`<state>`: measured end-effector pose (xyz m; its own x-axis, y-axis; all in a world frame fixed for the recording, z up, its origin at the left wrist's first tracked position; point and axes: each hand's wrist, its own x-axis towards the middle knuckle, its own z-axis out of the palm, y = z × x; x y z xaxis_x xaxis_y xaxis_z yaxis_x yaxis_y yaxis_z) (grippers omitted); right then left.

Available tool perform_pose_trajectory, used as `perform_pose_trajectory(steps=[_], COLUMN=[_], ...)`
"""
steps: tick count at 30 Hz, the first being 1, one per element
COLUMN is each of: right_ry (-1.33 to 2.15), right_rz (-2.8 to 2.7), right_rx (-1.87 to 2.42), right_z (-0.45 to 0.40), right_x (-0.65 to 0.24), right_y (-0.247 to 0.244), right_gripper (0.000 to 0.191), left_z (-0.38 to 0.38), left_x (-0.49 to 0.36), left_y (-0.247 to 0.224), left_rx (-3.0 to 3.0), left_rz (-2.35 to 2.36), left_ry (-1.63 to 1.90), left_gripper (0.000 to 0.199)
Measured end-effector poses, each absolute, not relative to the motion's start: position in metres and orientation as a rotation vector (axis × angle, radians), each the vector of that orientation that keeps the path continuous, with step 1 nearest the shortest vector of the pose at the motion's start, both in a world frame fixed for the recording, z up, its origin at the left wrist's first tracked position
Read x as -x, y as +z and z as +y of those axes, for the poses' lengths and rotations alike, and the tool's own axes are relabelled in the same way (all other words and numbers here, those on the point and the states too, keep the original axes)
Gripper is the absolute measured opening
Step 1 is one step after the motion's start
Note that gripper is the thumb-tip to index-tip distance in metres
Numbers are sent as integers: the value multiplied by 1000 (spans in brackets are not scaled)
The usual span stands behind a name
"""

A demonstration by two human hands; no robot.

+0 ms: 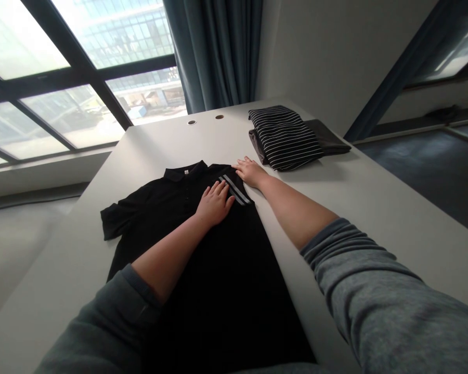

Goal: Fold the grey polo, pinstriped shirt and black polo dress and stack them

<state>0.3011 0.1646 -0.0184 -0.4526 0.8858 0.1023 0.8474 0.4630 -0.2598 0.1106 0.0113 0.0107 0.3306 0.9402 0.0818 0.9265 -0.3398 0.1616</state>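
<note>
A black polo shirt [218, 280] lies spread on the white table [159, 140], its collar toward the far side. Its right-hand sleeve is folded in over the body, and two grey stripes show on that sleeve. The left-hand sleeve sticks out to the side. My left hand [215, 202] rests flat on the shirt's chest, fingers apart, with fingertips at the striped sleeve. My right hand [250, 172] lies with fingers stretched out at the shirt's right shoulder edge, touching the fold. The shirt's lower end runs out of view beneath my arms.
Folded clothes lie at the table's far right: a black garment with white stripes [286, 137] on top of a dark grey one [329, 137]. Two round holes are near the table's far edge. A window [89, 78] and a blue curtain [218, 52] stand behind.
</note>
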Motion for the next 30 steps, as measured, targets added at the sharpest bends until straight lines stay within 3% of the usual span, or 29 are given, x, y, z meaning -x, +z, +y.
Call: perform_pose_trajectory(steps=[9, 16, 24, 30], right_ry=[114, 289, 226, 194], right_rz=[-2441, -2601, -2554, -2559], right_rx=[1310, 1575, 1615, 1596], right_z=[132, 135, 138, 131], right_x=[-282, -280, -281, -282], right_y=[-1, -18, -22, -19], right_gripper=[58, 66, 66, 68], left_z=[25, 21, -3, -51], left_x=[-123, -114, -92, -9], left_y=[-3, -2, 0, 21], left_rx=[-2388, -2472, -2535, -2427], left_rz=[1918, 1837, 1727, 1837], left_ry=[189, 134, 46, 165], left_gripper=[77, 70, 71, 68])
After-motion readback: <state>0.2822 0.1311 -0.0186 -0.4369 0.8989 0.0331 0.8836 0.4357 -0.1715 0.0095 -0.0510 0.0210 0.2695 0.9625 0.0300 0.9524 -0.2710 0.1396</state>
